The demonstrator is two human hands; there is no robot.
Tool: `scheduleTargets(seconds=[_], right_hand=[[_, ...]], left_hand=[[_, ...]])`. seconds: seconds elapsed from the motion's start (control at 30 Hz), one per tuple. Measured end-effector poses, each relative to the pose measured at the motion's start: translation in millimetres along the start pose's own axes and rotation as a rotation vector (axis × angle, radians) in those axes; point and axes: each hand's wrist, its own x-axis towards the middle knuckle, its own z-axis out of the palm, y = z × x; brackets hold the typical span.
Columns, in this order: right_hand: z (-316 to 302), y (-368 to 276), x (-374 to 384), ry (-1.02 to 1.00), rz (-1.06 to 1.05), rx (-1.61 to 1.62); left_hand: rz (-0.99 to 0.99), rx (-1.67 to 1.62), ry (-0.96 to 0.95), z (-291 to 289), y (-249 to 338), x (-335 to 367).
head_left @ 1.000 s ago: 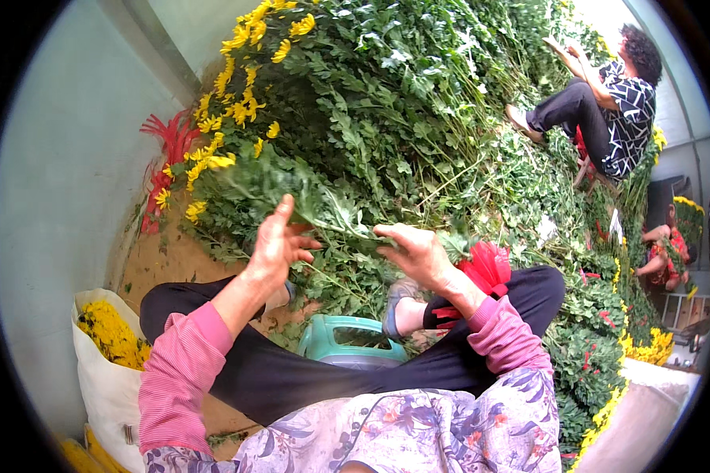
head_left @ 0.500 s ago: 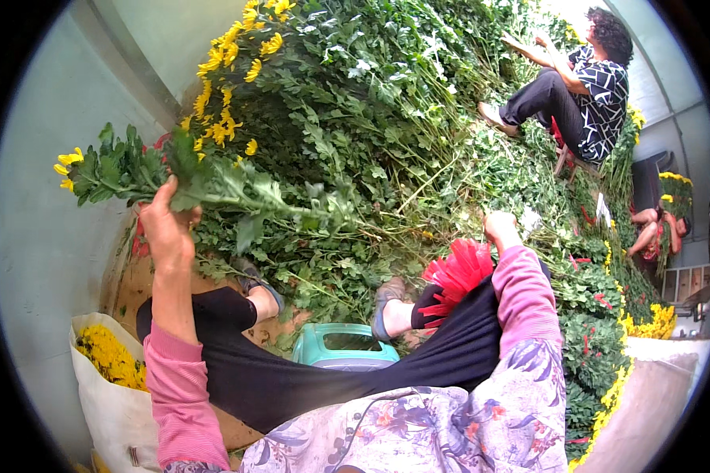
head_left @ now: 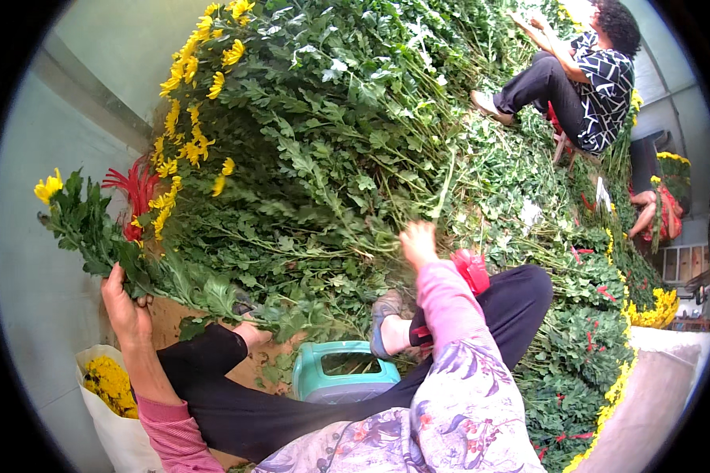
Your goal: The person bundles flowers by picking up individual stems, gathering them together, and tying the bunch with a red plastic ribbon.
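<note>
Apparently we are gathering, our left hand's fingers curled round leafy yellow-flowered stems beyond our left knee, while our right hand, its fingers too blurred to tell, reaches over the green pile, where the next move seems to call for careful untangling.

Glare whitens the upper right, edges bend, and the right hand seems blurred.

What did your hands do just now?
The left hand, open at first, moved left and now holds leafy stems. The right hand went out right, then came back to the middle, over the green pile. The teal stool and white bag stayed put.
</note>
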Motion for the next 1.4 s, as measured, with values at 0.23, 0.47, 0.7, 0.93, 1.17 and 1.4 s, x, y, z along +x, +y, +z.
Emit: scheduleTargets(seconds=[0.23,0.47,0.7,0.93,1.17,1.4], right_hand=[[-32,29,-8,-0.760,0.164,0.031],[-178,-111,20,0.117,-0.159,0.247],[-79,-210,74,0.032,-0.171,0.338],[-187,-228,34,0.322,-0.367,0.998],[-249,-235,-8,0.472,-0.412,1.307],[-289,-261,-40,0.419,-0.538,1.353]], left_hand=[[0.076,-0.095,-0.091,7,23,-11],[0.008,-0.066,-0.063,7,18,-18],[-0.263,-0.329,-0.098,6,5,-26],[-0.319,-0.187,-0.096,0,-42,-25],[-0.243,-0.354,-0.531,17,-24,-28],[-0.001,0.136,-0.260,42,-16,-43]])
